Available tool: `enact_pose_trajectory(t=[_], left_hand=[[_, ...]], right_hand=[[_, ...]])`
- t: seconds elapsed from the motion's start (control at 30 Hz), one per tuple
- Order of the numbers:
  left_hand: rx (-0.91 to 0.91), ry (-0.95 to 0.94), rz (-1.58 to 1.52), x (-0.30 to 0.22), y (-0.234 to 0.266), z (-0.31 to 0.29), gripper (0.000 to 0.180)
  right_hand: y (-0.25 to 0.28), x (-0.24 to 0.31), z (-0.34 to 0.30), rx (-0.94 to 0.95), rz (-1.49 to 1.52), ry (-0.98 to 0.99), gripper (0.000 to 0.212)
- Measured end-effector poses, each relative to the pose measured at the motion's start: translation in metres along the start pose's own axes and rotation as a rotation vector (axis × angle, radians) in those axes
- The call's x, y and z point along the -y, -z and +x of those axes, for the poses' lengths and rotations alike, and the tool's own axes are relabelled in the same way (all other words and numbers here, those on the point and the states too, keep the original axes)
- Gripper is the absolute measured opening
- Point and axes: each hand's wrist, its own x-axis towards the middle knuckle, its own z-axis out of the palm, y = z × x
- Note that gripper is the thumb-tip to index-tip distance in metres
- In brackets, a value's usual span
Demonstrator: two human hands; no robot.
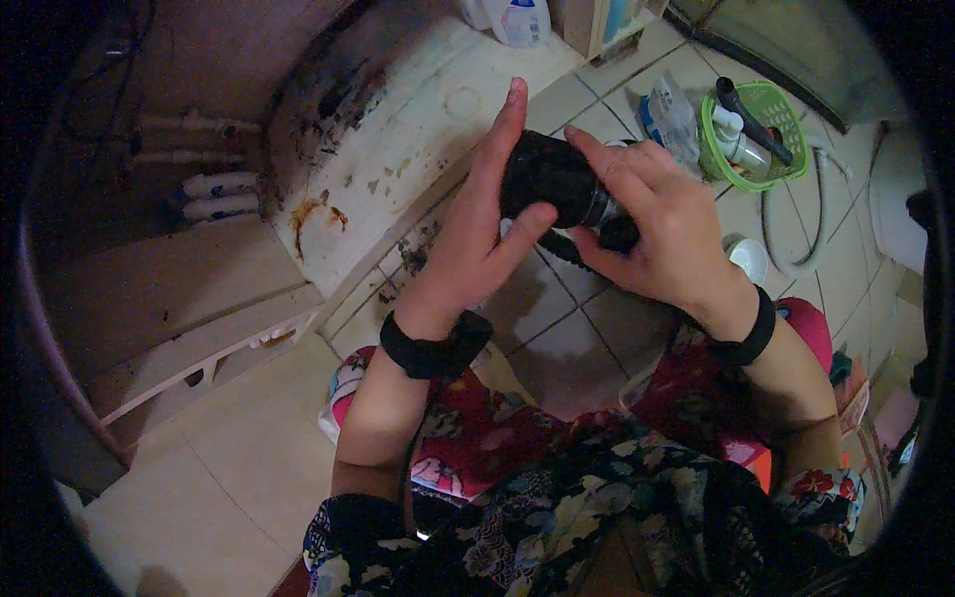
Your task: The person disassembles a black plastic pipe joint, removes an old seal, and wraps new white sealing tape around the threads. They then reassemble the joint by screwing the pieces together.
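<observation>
Between my hands is a black cylindrical part (545,181) with a paler, shiny band near its right end. I cannot tell exactly what kind of part it is. My left hand (484,214) presses its palm to the left side, fingers stretched upward and thumb across the front. Wrapped over the right end is my right hand (662,214), its fingers on top and thumb underneath. Some black, ridged material shows below the part, partly hidden by the right hand. Both wrists wear black bands.
A green basket (737,184) holding a black tube and white pipe pieces stands at right, beside a plastic bag (673,119). A grey hose (824,214) curls near a small white dish (748,260). Left is a stained pale ledge (398,149); a white bottle (519,22) stands at its far end.
</observation>
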Motion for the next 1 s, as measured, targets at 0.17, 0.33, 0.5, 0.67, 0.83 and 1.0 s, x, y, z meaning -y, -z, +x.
enact_pose_trajectory(t=[0.17, 0.33, 0.5, 0.67, 0.83, 1.0], left_hand=[[0.004, 0.018, -0.016, -0.001, -0.002, -0.002, 0.072], [0.04, 0.077, 0.021, -0.001, 0.0, -0.004, 0.067], [0.019, 0.138, -0.039, 0.0, -0.001, -0.005, 0.061], [-0.057, 0.088, -0.078, 0.001, -0.003, -0.004, 0.05], [-0.105, 0.124, -0.041, 0.002, -0.006, -0.003, 0.044], [-0.094, 0.131, -0.016, 0.006, -0.008, -0.002, 0.043]], right_hand=[[-0.005, 0.005, -0.005, 0.017, -0.03, -0.047, 0.078], [-0.011, 0.003, -0.007, 0.064, -0.031, -0.086, 0.078], [-0.016, 0.003, -0.008, 0.078, 0.009, -0.095, 0.079], [-0.019, 0.007, -0.007, 0.058, -0.008, -0.103, 0.078], [-0.02, 0.011, -0.007, 0.076, -0.035, -0.117, 0.072], [-0.019, 0.012, -0.008, 0.104, -0.033, -0.174, 0.073]])
